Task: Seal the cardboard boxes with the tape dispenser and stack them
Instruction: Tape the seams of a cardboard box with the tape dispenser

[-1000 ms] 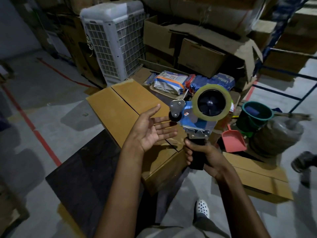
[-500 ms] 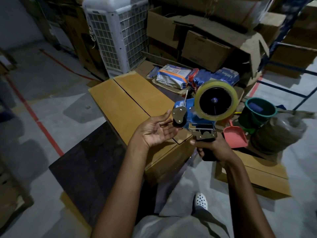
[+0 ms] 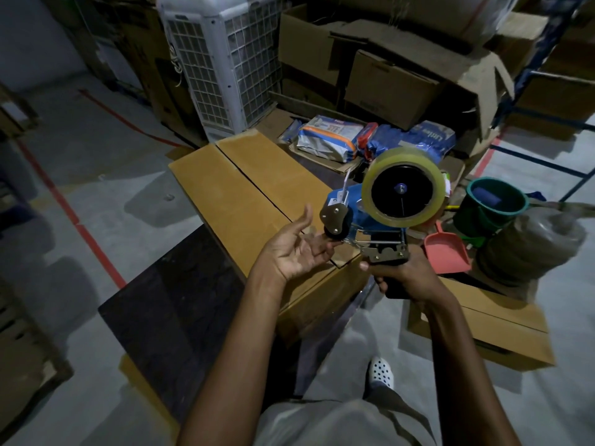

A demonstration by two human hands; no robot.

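My right hand (image 3: 404, 278) grips the black handle of a blue tape dispenser (image 3: 363, 217), held upright above the box. Its roll of clear tape (image 3: 404, 188) faces me. My left hand (image 3: 296, 249) is palm up beside it, fingers apart, fingertips touching the black roller at the dispenser's front end. Under both hands lies a long closed cardboard box (image 3: 238, 201) with its two top flaps meeting along a centre seam. A second, flatter cardboard box (image 3: 502, 329) lies on the floor at the right, partly behind my right arm.
A dark board (image 3: 167, 313) lies left of the box. A white air cooler (image 3: 225, 59) and stacked cartons (image 3: 386, 75) stand behind. Bags (image 3: 325, 138), a green bucket (image 3: 495, 201), a pink dustpan (image 3: 446, 252) and a wrapped roll (image 3: 528, 246) crowd the right. My white shoe (image 3: 381, 371) is below.
The dispenser has tilted and risen slightly, its roll now facing me. My left hand has closed in from an open spread to touch the roller end.
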